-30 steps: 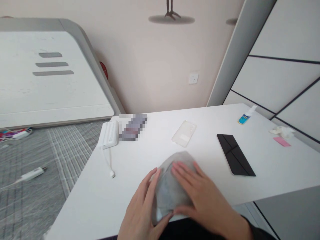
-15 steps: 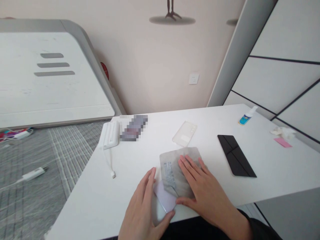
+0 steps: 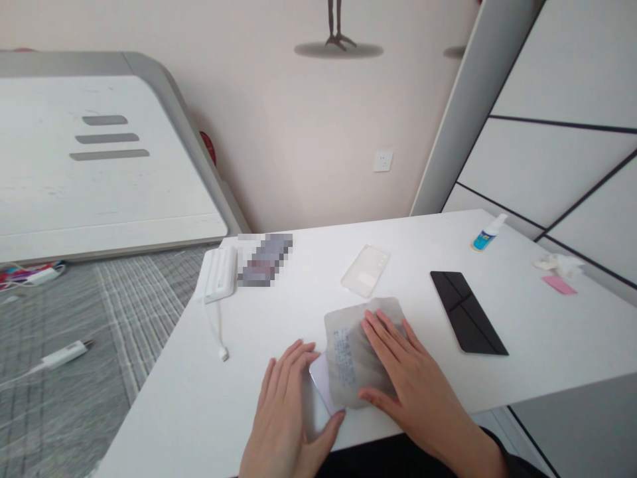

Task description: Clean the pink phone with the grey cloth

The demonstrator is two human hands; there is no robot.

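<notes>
head view: at the table's [image 3: 199, 372] near edge, left hand [image 3: 288, 411] loosely steadies the phone [image 3: 321, 385], fingers half-curled; right hand [image 3: 408, 378], fingers flat, presses the grey cloth [image 3: 353, 352]. a hard push could slide the phone off the edge.

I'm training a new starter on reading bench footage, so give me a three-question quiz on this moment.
1. True or false: the right hand lies flat on the grey cloth.
2. What does the left hand steady? A) the black folded stand B) the pale phone under the cloth C) the spray bottle
3. Which thing lies just beyond the cloth?

Key
1. True.
2. B, the phone.
3. The clear phone case, on the white table.
</notes>
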